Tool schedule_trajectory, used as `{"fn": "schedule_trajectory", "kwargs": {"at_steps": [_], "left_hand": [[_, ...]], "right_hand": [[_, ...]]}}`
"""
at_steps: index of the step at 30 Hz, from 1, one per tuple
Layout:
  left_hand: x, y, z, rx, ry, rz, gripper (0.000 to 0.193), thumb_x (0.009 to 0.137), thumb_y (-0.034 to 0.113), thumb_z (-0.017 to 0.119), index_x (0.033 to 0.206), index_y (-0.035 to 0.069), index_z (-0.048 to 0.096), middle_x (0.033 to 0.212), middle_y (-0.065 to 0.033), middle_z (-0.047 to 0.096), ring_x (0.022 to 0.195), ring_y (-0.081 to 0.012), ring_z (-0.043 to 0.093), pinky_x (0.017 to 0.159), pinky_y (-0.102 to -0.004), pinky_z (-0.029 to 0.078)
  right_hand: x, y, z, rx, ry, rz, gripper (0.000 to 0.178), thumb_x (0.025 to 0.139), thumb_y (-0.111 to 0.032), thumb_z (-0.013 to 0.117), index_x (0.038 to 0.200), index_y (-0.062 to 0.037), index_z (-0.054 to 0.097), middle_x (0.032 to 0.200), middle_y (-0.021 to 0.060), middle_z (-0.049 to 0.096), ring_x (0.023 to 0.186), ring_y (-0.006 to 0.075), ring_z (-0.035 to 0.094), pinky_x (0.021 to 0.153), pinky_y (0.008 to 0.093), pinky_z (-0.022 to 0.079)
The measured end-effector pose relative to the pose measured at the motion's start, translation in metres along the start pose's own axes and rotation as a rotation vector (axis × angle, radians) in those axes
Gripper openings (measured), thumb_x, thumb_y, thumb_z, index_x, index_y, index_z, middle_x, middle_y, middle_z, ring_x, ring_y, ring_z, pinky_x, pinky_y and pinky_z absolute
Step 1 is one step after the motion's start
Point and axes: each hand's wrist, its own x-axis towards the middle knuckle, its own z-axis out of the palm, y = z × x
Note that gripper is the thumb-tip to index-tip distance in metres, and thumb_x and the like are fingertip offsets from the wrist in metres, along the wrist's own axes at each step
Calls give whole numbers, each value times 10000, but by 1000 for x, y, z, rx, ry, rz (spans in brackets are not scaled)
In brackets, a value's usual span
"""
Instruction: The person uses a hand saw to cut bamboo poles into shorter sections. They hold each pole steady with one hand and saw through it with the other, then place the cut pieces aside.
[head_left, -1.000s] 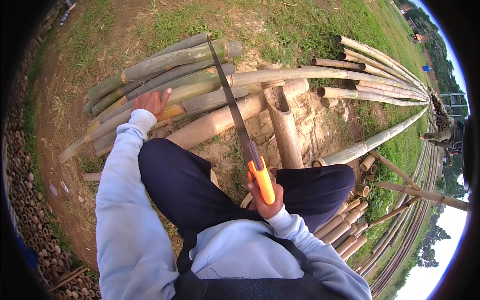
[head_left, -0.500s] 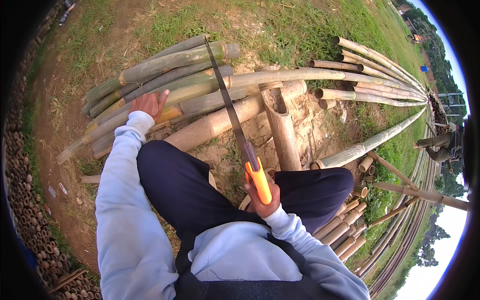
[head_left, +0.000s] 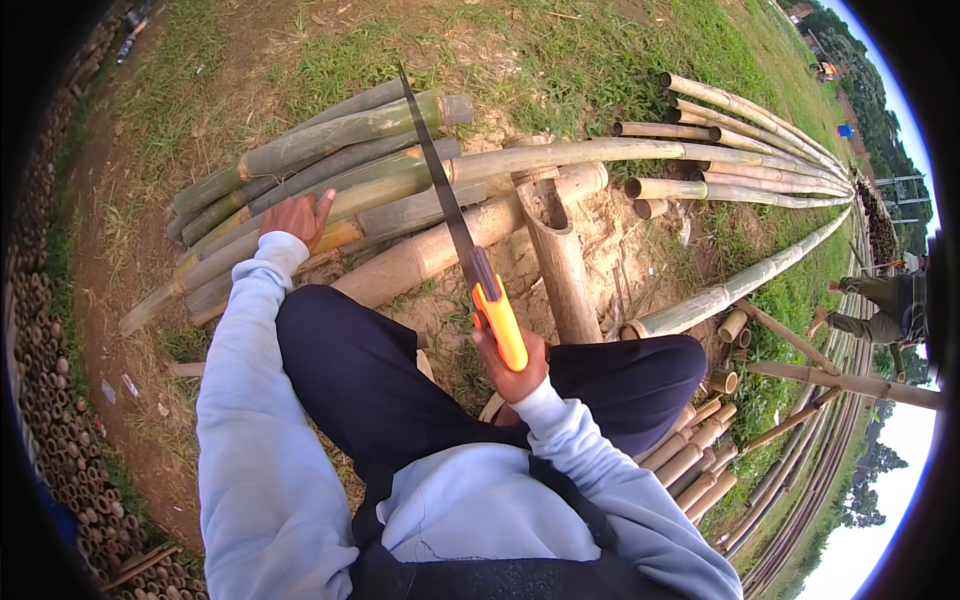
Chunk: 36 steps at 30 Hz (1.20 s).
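The wearer's two hands, one saw, one notched bamboo post and one co-worker are visible.

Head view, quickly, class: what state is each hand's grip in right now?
Left hand: open, laid on a bamboo pole.
Right hand: closed, holding the orange-handled saw.

The top is pale blue, trousers navy, 2 straps black.
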Motion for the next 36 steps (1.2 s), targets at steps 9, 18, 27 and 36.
{"fn": "schedule_trajectory", "kwargs": {"at_steps": [9,18,27,36], "left_hand": [[-7,2,15,-17,-46,-14,717,1063,631,296,1045,77,750,967,-255,737,973,-454,695,927,-562,507],[-14,-7,16,15,-12,-8,715,1062,630,296,1046,75,746,957,-254,736,959,-457,697,900,-570,516],[-2,11,11,14,16,12,716,1062,630,299,1071,68,743,967,-254,734,972,-464,688,917,-563,512],[-14,-6,14,5,4,-14,705,1063,629,299,1079,81,742,965,-241,739,963,-444,695,901,-563,515]], "right_hand": [[2,3,-8,-96,-69,54,180,951,-115,735,856,19,662,620,59,574,557,116,522,544,320,453],[-83,2,-53,-172,-66,-17,108,924,-85,732,930,19,701,701,125,675,615,221,688,586,333,516],[62,4,14,-7,5,-26,243,946,-150,749,846,45,643,612,53,584,566,111,512,549,323,443],[-92,-20,-55,-206,-10,-114,146,936,-110,736,886,16,685,620,92,619,584,180,654,590,339,517]]}}
